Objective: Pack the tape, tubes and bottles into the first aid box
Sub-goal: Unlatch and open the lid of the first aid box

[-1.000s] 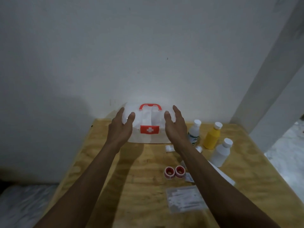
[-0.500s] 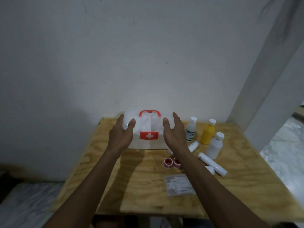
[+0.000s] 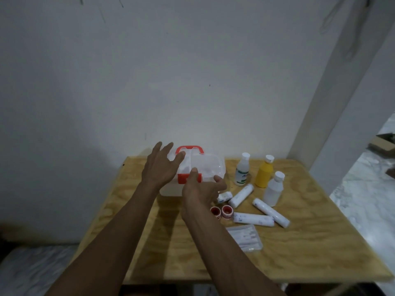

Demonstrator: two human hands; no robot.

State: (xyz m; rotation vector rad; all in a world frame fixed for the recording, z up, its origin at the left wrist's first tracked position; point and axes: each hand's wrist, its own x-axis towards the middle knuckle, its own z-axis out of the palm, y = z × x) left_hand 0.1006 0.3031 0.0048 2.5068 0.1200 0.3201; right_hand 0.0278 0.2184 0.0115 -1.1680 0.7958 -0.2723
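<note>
The translucent first aid box (image 3: 213, 167) with a red handle and red latch stands at the table's back edge. My left hand (image 3: 162, 167) hovers open over its left side, fingers spread. My right hand (image 3: 203, 189) is at the box's front, thumb on the red latch and fingers curled at the lid's front rim. To the right stand a white bottle with a green label (image 3: 242, 171), a yellow bottle (image 3: 265, 174) and a clear bottle (image 3: 273, 189). Several white tubes (image 3: 241, 195) lie in front of them. Two red tape rolls (image 3: 221, 211) sit beside my right wrist.
A clear plastic packet (image 3: 245, 237) lies near the front right of the plywood table (image 3: 149, 242). A white wall rises straight behind the box. A pillar stands at the right, with a cardboard box (image 3: 382, 144) on the floor beyond.
My right hand has moved from the box's right side to its front, onto the latch. My left hand has lifted and spread over the box's left. The view has pulled back.
</note>
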